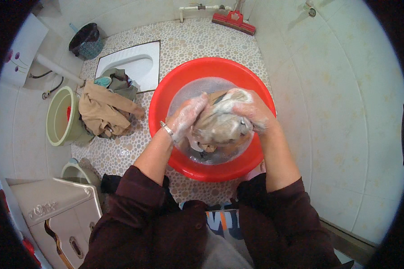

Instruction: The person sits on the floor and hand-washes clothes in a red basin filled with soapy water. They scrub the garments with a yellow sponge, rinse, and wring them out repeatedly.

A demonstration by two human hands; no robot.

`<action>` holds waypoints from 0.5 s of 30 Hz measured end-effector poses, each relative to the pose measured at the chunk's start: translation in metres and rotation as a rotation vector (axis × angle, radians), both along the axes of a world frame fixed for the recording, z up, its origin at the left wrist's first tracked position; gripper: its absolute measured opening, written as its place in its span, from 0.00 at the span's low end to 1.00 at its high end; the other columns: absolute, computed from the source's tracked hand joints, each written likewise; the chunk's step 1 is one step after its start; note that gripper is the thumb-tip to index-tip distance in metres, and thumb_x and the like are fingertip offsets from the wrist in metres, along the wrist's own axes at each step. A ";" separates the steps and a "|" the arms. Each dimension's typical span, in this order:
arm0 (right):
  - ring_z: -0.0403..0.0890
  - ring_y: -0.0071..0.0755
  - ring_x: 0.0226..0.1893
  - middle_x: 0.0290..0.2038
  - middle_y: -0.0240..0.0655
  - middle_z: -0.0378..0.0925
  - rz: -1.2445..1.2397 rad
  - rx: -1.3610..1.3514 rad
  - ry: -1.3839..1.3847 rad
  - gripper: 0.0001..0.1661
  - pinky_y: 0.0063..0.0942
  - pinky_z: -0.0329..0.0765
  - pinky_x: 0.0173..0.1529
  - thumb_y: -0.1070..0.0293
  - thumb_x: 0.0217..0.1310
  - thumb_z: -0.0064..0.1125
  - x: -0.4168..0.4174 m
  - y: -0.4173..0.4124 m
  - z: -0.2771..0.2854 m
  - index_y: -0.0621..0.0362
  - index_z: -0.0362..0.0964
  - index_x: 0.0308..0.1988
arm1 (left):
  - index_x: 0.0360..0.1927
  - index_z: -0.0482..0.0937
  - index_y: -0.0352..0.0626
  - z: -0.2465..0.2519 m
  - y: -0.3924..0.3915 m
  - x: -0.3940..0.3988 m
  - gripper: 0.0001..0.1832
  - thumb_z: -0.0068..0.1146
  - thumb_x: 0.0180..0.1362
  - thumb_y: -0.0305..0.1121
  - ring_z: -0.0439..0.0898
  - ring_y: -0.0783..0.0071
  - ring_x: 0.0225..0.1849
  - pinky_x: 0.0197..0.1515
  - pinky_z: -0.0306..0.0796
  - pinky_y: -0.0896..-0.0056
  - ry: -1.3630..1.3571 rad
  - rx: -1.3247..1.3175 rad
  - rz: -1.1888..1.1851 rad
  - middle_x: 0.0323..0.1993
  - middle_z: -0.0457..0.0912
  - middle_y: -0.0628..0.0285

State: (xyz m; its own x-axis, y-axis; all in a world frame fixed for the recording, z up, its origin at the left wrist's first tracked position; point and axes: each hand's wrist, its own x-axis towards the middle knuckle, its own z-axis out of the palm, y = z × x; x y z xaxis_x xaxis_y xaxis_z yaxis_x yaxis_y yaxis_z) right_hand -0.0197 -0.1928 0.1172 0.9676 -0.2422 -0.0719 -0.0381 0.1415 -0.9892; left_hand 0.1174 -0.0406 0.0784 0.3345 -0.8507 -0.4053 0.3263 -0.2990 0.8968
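Note:
A wet, sudsy beige garment [219, 126] is bunched up above a large red plastic basin [213, 173]. My left hand [190, 112] grips its left side, with foam over the fingers and a silver bracelet on the wrist. On the right side, my right hand [254, 109] has hold of the same cloth, and thick lather covers its back. Grey soapy water [188, 90] partly fills the basin. Below the bundle, more dark and tan cloth shows in the water, and how much is submerged I cannot tell.
Left of the basin, a tan garment [102, 106] and other clothes lie heaped beside a pale green bucket [62, 117]. Behind are a squat toilet [131, 64], a lined waste bin [86, 42] and a red mop [234, 22]. A cabinet [60, 208] stands at lower left; a tiled wall [336, 111] rises close on the right.

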 end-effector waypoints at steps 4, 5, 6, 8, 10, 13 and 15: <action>0.77 0.38 0.42 0.41 0.39 0.75 -0.496 0.517 -0.101 0.19 0.35 0.72 0.52 0.63 0.54 0.52 -0.021 -0.006 -0.001 0.62 0.69 0.45 | 0.50 0.71 0.38 0.002 -0.009 -0.012 0.25 0.40 0.62 0.49 0.71 0.70 0.48 0.52 0.63 0.69 -0.140 0.093 -0.369 0.45 0.75 0.59; 0.76 0.38 0.43 0.41 0.40 0.75 -0.510 0.561 -0.140 0.21 0.35 0.73 0.51 0.62 0.54 0.52 -0.024 -0.013 -0.003 0.63 0.69 0.46 | 0.49 0.71 0.38 0.004 -0.012 -0.013 0.24 0.41 0.62 0.48 0.71 0.71 0.45 0.51 0.64 0.70 -0.205 0.128 -0.442 0.43 0.76 0.61; 0.76 0.38 0.44 0.42 0.40 0.75 -0.514 0.612 -0.180 0.22 0.34 0.73 0.51 0.62 0.55 0.51 -0.022 -0.019 -0.005 0.63 0.68 0.47 | 0.48 0.71 0.38 -0.001 -0.011 -0.012 0.23 0.41 0.62 0.48 0.72 0.71 0.44 0.50 0.64 0.71 -0.263 0.097 -0.404 0.41 0.76 0.62; 0.75 0.35 0.44 0.44 0.41 0.74 -0.474 0.773 -0.254 0.24 0.32 0.73 0.49 0.61 0.56 0.48 -0.019 -0.030 -0.002 0.66 0.66 0.50 | 0.46 0.72 0.38 -0.022 -0.014 -0.011 0.21 0.41 0.62 0.46 0.72 0.72 0.40 0.48 0.65 0.71 -0.377 0.025 -0.339 0.38 0.76 0.63; 0.76 0.34 0.42 0.44 0.41 0.74 -0.428 0.748 -0.256 0.24 0.31 0.74 0.48 0.61 0.57 0.48 -0.021 -0.039 -0.012 0.65 0.67 0.49 | 0.43 0.73 0.38 -0.030 -0.018 -0.015 0.20 0.40 0.63 0.46 0.72 0.72 0.39 0.47 0.65 0.71 -0.477 -0.092 -0.226 0.36 0.76 0.64; 0.76 0.32 0.40 0.43 0.40 0.74 -0.444 0.474 -0.127 0.22 0.29 0.73 0.47 0.60 0.57 0.47 -0.017 -0.023 -0.011 0.63 0.68 0.48 | 0.36 0.74 0.39 -0.046 -0.025 -0.016 0.18 0.40 0.63 0.45 0.72 0.72 0.34 0.43 0.66 0.69 -0.348 -0.168 0.075 0.32 0.75 0.63; 0.76 0.32 0.39 0.40 0.40 0.75 -0.379 0.007 -0.042 0.20 0.28 0.73 0.47 0.59 0.56 0.49 -0.017 0.005 -0.013 0.59 0.70 0.46 | 0.30 0.73 0.40 -0.028 -0.034 -0.032 0.17 0.42 0.63 0.44 0.72 0.72 0.31 0.38 0.67 0.71 0.237 -0.110 0.368 0.29 0.74 0.64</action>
State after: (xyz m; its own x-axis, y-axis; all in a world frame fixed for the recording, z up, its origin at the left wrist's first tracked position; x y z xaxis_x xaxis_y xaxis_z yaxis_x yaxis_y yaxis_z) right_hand -0.0368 -0.1882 0.1039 0.8117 -0.5829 -0.0370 0.0586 0.1442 -0.9878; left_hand 0.0851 -0.0746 0.0508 0.5317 -0.7350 -0.4209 0.5933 -0.0314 0.8044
